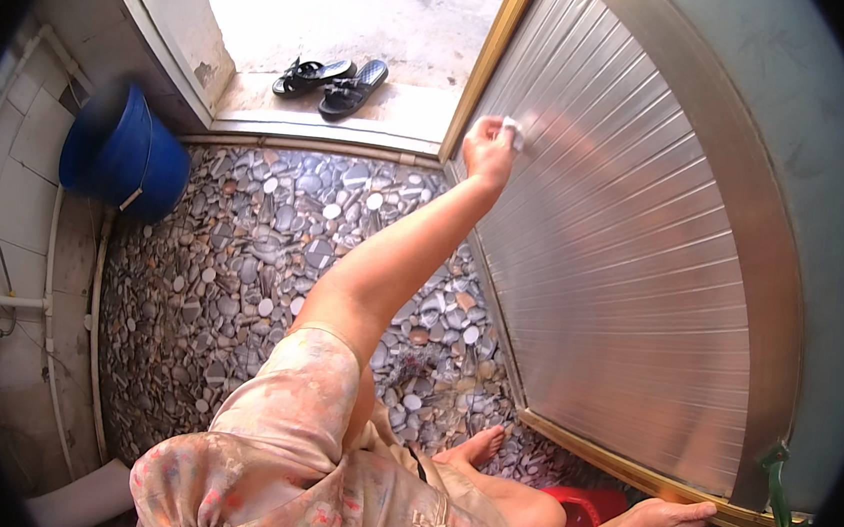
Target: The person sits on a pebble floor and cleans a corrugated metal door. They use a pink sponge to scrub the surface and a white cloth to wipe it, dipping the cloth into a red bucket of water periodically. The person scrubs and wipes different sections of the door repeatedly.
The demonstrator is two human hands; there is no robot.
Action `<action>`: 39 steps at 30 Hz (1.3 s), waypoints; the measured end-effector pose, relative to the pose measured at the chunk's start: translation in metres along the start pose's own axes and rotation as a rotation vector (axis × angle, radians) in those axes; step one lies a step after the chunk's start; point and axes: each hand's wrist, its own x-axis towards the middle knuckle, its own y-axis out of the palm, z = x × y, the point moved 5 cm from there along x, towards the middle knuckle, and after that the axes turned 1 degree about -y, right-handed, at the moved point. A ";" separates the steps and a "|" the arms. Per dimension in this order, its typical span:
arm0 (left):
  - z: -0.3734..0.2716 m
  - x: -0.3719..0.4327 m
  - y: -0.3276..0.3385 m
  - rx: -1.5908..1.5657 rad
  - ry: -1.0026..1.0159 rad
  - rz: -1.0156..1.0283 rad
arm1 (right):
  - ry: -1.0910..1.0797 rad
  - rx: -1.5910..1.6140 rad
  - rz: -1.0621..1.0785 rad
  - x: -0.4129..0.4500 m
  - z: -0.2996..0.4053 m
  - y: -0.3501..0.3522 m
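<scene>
My left hand (489,151) is raised at the far side of a door and pinches a small crumpled white wad (513,133), perhaps cloth or paper. The wad is against the ribbed, semi-glossy door panel (616,280), which reflects the arm faintly. Low on the right, my right hand (671,516) lies along the door's gold-coloured edge (600,463), fingers stretched out and touching it. How far its fingers wrap behind the edge is hidden. A green strap or ribbon (776,483) hangs from the door near that hand.
A blue bucket (130,151) is by the left wall, near white pipes (51,306). Black sandals (353,90) sit on the doorway's sill. Pebble-patterned flooring (241,270) spreads below. Something red and plastic (582,503) is beside my knee, partly hidden.
</scene>
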 end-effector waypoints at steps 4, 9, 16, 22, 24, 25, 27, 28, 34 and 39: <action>-0.137 0.002 0.053 -0.123 0.371 0.091 | 0.018 -0.034 -0.016 0.000 0.002 -0.002; -0.206 -0.019 0.085 0.181 0.940 0.013 | 0.010 0.000 -0.044 -0.006 0.014 0.001; -0.074 -0.019 0.035 0.640 0.572 0.128 | -0.018 -0.015 -0.075 -0.007 0.005 -0.004; 0.051 -0.022 -0.093 0.733 -0.116 0.340 | -0.097 -0.129 0.007 0.007 -0.007 -0.005; 0.038 -0.045 -0.136 0.930 -0.084 0.492 | -0.134 -0.142 0.047 0.010 -0.012 -0.003; 0.037 -0.046 -0.177 0.981 -0.027 0.495 | -0.189 -0.145 0.075 0.007 -0.014 0.003; 0.016 -0.074 -0.215 0.999 -0.095 0.601 | -0.114 -0.122 0.179 0.012 -0.016 0.000; 0.006 -0.085 -0.242 0.919 -0.085 0.580 | -0.048 -0.098 0.189 0.011 -0.024 0.003; -0.079 -0.165 -0.308 0.537 -0.492 0.695 | 0.071 -0.007 0.367 -0.025 -0.092 -0.024; -0.108 -0.167 -0.339 0.597 -0.325 0.903 | 0.677 0.291 0.693 -0.121 -0.131 -0.070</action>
